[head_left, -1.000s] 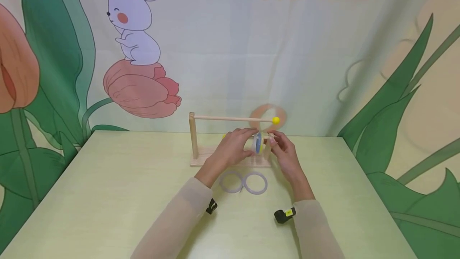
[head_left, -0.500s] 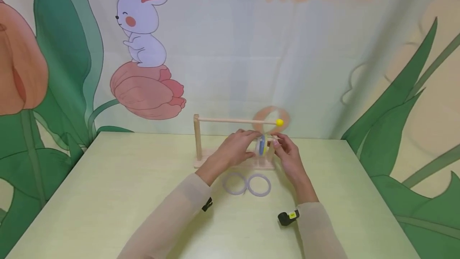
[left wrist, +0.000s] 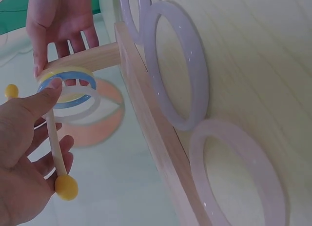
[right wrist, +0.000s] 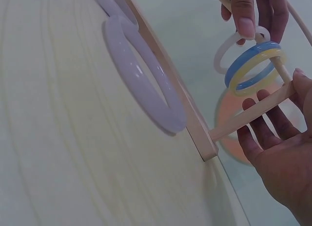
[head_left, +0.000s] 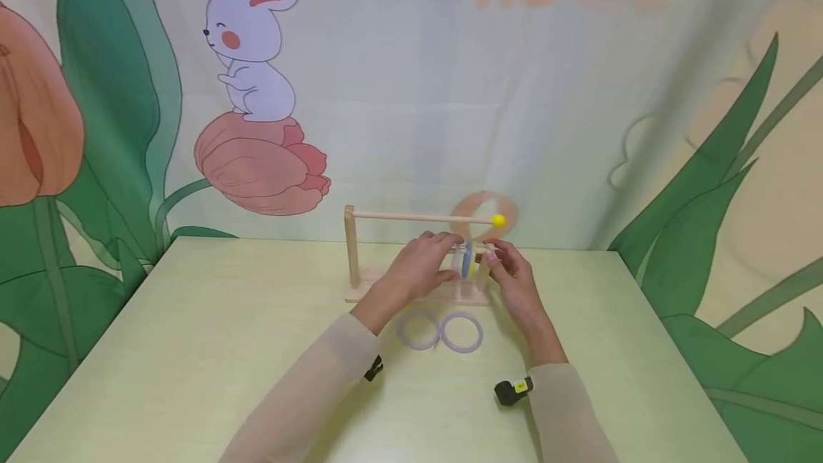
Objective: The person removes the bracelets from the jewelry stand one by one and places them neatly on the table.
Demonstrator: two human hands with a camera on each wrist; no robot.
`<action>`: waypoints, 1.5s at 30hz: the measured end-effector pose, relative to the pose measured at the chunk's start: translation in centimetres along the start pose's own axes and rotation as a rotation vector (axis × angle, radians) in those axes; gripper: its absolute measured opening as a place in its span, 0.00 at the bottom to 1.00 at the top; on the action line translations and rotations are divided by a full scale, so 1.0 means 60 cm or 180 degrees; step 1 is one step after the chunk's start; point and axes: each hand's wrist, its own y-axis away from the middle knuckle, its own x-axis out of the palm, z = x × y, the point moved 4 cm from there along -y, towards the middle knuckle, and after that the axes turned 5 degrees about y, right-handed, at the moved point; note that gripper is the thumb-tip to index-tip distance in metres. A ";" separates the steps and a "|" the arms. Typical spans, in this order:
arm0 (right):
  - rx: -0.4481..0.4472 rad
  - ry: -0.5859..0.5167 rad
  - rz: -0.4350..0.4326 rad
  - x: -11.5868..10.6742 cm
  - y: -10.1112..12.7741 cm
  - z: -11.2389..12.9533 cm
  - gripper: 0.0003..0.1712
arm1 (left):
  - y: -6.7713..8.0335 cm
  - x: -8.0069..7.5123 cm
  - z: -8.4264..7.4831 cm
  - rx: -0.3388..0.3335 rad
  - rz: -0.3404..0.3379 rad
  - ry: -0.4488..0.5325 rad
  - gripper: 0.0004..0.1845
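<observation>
A wooden ring-toss-like stand [head_left: 351,252] has an upper rod [head_left: 424,217] ending in a yellow ball [head_left: 498,221]. Its lower rod [left wrist: 56,148] extends from the right post, with a yellow ball [left wrist: 66,187] at the free end. A whitish ring [right wrist: 220,57], a blue ring [right wrist: 231,75] and a yellow ring [right wrist: 239,89] hang on this lower rod. My left hand [head_left: 414,266] pinches the whitish ring against the rod, thumb in front. My right hand [head_left: 512,277] grips the top of the right post [right wrist: 253,112], fingers behind it.
Two pale purple rings [head_left: 461,352] lie side by side on the pale wooden table [head_left: 193,349], just in front of the stand's base [head_left: 476,299]. A printed curtain [head_left: 386,91] hangs behind the table's back edge.
The head view has shifted slightly. Both hands keep nearly the same places on the stand, and the rings on the lower rod change their tilt a little.
</observation>
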 end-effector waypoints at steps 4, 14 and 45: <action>-0.0014 0.0003 0.0026 0.002 -0.001 0.000 0.29 | 0.001 0.001 0.000 -0.0038 -0.0018 -0.0065 0.36; 0.0002 0.0002 0.0015 0.000 0.000 -0.001 0.26 | 0.001 0.008 -0.002 -0.0073 -0.0006 -0.0113 0.39; -0.0003 0.0059 -0.0009 -0.001 -0.005 0.000 0.26 | 0.031 -0.014 0.033 -0.0165 -0.0373 0.0178 0.39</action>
